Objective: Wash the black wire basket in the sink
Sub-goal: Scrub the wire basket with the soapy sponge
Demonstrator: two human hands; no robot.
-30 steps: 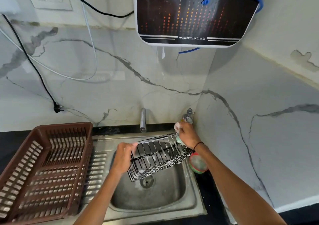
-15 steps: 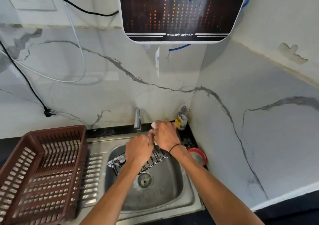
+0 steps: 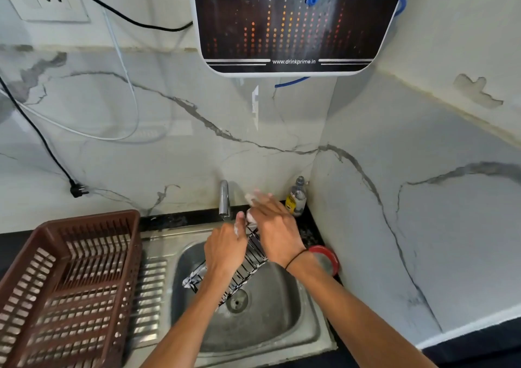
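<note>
The black wire basket, a second ago tilted up with its face showing, now lies lower across the steel sink, soapy and unrinsed. The left hand grips it; the right hand pinches something sudsy. The brown dish rack alongside holds nothing visible.

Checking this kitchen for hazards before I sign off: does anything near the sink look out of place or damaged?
Yes. An unplugged black plug dangles against the marble wall left of the tap, above the wet counter. On the right wall, a patch of plaster has chipped away.
</note>
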